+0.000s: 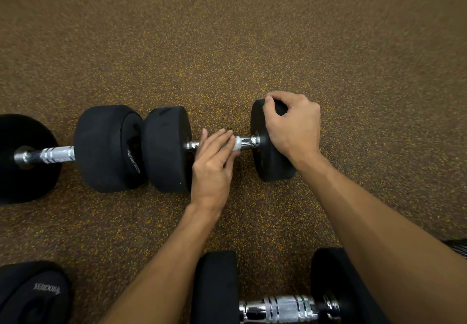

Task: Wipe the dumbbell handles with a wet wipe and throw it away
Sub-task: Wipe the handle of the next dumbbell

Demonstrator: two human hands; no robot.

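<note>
A black dumbbell with a chrome handle point(247, 142) lies on the speckled rubber floor, one head point(166, 149) on the left and the other point(271, 167) on the right. My left hand point(212, 169) lies over the handle and holds a white wet wipe point(237, 144) around it; only a small edge of the wipe shows past my fingertips. My right hand point(293, 126) grips the top of the right head with curled fingers.
A second dumbbell point(55, 154) lies end to end on the left, its head touching the first one's. A third dumbbell point(285, 308) lies near me under my right forearm. Another black weight head point(32, 296) sits at the bottom left. Bare floor point(227, 45) stretches beyond.
</note>
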